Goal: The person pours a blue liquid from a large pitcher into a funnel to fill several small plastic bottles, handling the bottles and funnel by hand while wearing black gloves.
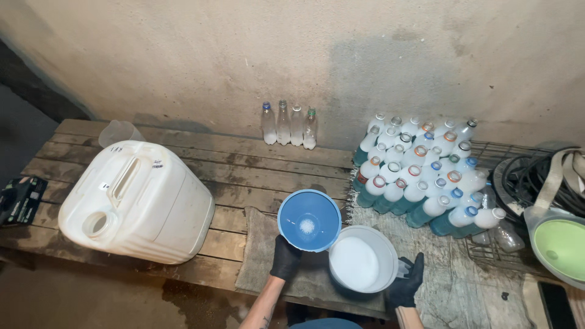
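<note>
A large white plastic jerrycan lies at the wooden desk's left end. Near the front edge, the black-gloved left hand has its fingers wrapped around a blue plastic funnel; the right hand grips a white plastic jug's handle. Filled bottles lie stacked at the right.

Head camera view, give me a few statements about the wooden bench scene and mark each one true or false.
1. The left hand, in a black glove, holds a blue plastic funnel. True.
2. The white plastic jug by the right hand is filled with green liquid. False: its contents look white.
3. The large white plastic jerrycan lies on its side with its opening uncapped. True.
4. Four small clear bottles stand upright against the wall. True.
5. The stack of filled bottles sits left of the jerrycan. False: it is to the right, by the wire rack.
</note>
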